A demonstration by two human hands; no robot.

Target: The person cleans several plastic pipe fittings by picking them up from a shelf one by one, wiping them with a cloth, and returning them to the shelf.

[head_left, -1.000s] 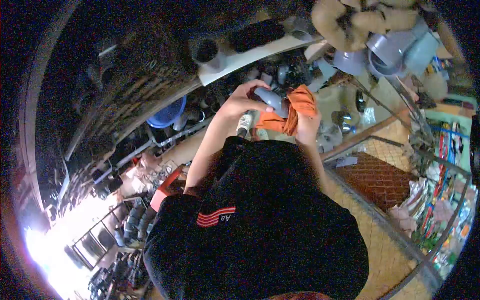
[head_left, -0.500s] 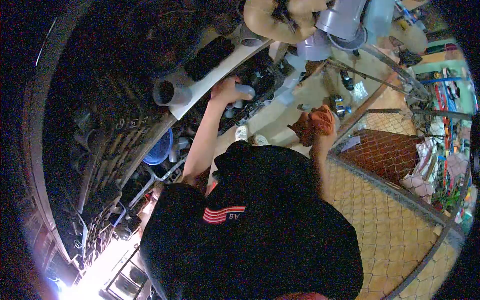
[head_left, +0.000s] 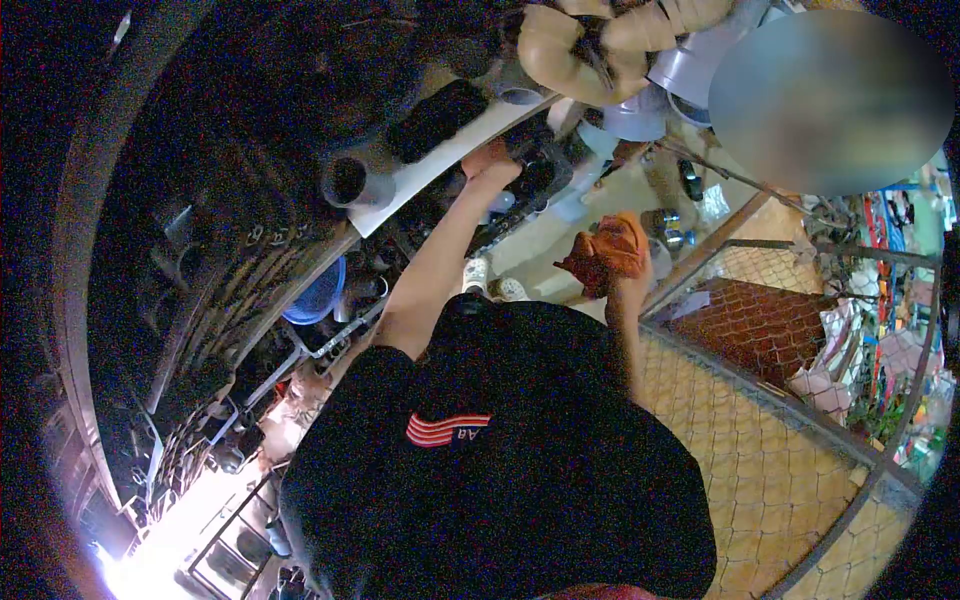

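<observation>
My left arm stretches forward under the pale shelf edge (head_left: pixel 445 150). My left hand (head_left: pixel 488 162) is beside dark bins (head_left: pixel 545 175); its fingers are mostly lost in shadow, so whether it grips anything does not show. A small grey pipe fitting (head_left: pixel 502 203) lies just below that wrist. On the other side, my right hand (head_left: pixel 630 285) is closed around a crumpled orange-brown cloth (head_left: pixel 605 250), held above the floor.
Grey pipe sockets (head_left: pixel 355 185) and beige pipe elbows (head_left: pixel 550 60) sit on the shelf. A blue basket (head_left: pixel 318 292) stands at left. Wire mesh (head_left: pixel 770 450) in a metal frame runs along my right. Bright light glares at lower left. A blurred patch covers the upper right.
My left hand has moved forward and right, away from the grey fitting it was at. My right hand, with the cloth, has shifted slightly left.
</observation>
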